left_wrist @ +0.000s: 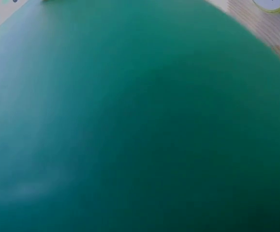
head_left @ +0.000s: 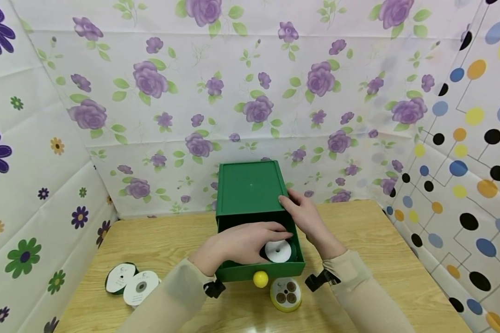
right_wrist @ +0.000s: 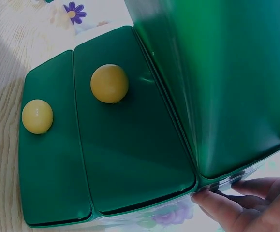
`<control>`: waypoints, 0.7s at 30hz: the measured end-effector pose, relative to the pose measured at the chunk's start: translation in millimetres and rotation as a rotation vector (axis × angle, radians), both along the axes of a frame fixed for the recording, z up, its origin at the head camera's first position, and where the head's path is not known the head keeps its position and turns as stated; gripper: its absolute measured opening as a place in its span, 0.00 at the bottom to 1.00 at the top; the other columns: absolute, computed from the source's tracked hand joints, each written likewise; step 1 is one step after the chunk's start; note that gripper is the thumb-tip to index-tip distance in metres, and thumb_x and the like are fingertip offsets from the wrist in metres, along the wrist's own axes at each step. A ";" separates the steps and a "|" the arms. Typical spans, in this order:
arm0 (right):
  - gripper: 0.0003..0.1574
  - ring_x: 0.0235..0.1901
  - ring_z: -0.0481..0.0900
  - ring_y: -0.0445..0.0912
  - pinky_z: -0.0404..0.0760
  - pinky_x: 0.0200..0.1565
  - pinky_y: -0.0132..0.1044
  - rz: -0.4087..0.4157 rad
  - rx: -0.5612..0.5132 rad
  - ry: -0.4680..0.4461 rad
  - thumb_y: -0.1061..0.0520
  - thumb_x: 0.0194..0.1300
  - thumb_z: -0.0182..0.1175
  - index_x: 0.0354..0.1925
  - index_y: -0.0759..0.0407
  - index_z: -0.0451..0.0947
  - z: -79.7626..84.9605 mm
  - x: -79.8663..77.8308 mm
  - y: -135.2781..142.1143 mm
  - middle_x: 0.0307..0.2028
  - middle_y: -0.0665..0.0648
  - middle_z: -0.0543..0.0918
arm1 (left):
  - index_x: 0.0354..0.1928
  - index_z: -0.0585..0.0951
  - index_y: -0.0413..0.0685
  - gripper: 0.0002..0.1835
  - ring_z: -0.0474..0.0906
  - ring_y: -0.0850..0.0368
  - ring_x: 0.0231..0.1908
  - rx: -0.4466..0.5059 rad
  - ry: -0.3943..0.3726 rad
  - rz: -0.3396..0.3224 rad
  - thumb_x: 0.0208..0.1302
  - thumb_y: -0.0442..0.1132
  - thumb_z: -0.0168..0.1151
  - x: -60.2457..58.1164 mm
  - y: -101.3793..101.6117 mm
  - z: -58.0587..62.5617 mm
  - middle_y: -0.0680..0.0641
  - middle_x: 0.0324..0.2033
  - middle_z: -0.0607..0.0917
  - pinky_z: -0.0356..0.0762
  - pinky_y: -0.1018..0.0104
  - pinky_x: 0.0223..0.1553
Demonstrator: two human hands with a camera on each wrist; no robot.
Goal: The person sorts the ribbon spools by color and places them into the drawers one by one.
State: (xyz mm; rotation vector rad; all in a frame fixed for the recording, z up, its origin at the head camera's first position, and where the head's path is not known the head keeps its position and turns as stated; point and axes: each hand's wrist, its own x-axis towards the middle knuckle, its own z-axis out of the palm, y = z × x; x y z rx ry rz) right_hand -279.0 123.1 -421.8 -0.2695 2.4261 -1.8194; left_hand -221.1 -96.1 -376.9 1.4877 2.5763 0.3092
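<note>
A green drawer cabinet [head_left: 251,185] has its top drawer [head_left: 243,273] pulled out, with a yellow knob [head_left: 260,279] on the front. Reaching into that drawer, my left hand [head_left: 250,240] grips a ribbon spool [head_left: 278,251] with a white face and dark rim, fingers over its far side and thumb at its near left. My right hand [head_left: 307,221] rests against the cabinet's right side, thumb on the top edge. Its fingers [right_wrist: 222,208] touch the side wall in the right wrist view. Green plastic fills most of the left wrist view, hiding the left hand there.
Below the open drawer are two closed drawers with yellow knobs [right_wrist: 110,83]. A yellow-edged spool [head_left: 285,296] sits in front of the cabinet on the wooden table [head_left: 358,277]. Two white-faced spools, one green-edged [head_left: 121,277] and one overlapping it [head_left: 140,287], lie at left. Patterned cloth hangs behind.
</note>
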 end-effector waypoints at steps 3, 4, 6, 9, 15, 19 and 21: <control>0.48 0.74 0.70 0.61 0.71 0.73 0.58 -0.002 0.002 -0.003 0.34 0.81 0.56 0.85 0.55 0.56 -0.4 0.2 -0.6 0.77 0.64 0.69 | 0.78 0.73 0.50 0.37 0.71 0.56 0.73 0.027 -0.003 -0.007 0.71 0.48 0.75 -0.8 -2.8 -1.4 0.48 0.74 0.74 0.71 0.65 0.72; 0.48 0.74 0.70 0.61 0.71 0.73 0.58 -0.004 0.005 -0.004 0.34 0.81 0.56 0.85 0.55 0.56 -0.5 0.3 -0.8 0.77 0.64 0.69 | 0.78 0.74 0.50 0.36 0.72 0.56 0.72 0.036 -0.001 -0.009 0.72 0.49 0.74 -1.2 -3.8 -2.0 0.48 0.74 0.75 0.71 0.65 0.71; 0.48 0.74 0.70 0.60 0.71 0.73 0.58 -0.006 0.005 -0.007 0.34 0.81 0.56 0.85 0.55 0.57 -0.7 0.5 -1.1 0.77 0.63 0.69 | 0.76 0.76 0.50 0.34 0.73 0.56 0.71 0.060 -0.001 -0.013 0.73 0.50 0.73 -1.6 -5.6 -2.8 0.49 0.72 0.76 0.72 0.65 0.71; 0.46 0.72 0.72 0.59 0.72 0.72 0.57 -0.013 -0.002 -0.014 0.35 0.81 0.57 0.84 0.53 0.59 -1.0 0.6 -1.5 0.76 0.62 0.72 | 0.74 0.78 0.49 0.30 0.74 0.57 0.70 0.096 -0.009 -0.015 0.76 0.51 0.70 -1.7 -8.5 -3.9 0.49 0.71 0.78 0.73 0.64 0.71; 0.47 0.73 0.72 0.60 0.71 0.73 0.58 -0.016 -0.008 -0.001 0.35 0.81 0.56 0.84 0.55 0.59 -1.0 0.3 -1.2 0.75 0.63 0.72 | 0.73 0.80 0.51 0.27 0.73 0.57 0.71 0.151 -0.030 0.010 0.78 0.52 0.67 -1.0 -15.0 -6.1 0.50 0.71 0.78 0.72 0.63 0.72; 0.47 0.74 0.70 0.60 0.70 0.74 0.58 -0.022 0.004 0.010 0.35 0.81 0.56 0.84 0.55 0.59 -0.8 -0.4 -1.3 0.76 0.63 0.71 | 0.73 0.80 0.51 0.27 0.72 0.57 0.72 0.207 -0.030 0.034 0.79 0.52 0.66 0.0 -19.5 -3.4 0.51 0.71 0.77 0.72 0.60 0.72; 0.47 0.74 0.70 0.60 0.69 0.74 0.58 -0.019 0.011 0.016 0.34 0.81 0.56 0.84 0.55 0.58 -0.7 -0.4 -1.6 0.77 0.63 0.70 | 0.73 0.80 0.50 0.27 0.72 0.56 0.72 0.241 -0.032 0.038 0.79 0.51 0.66 0.8 -21.8 -1.1 0.51 0.71 0.77 0.73 0.60 0.71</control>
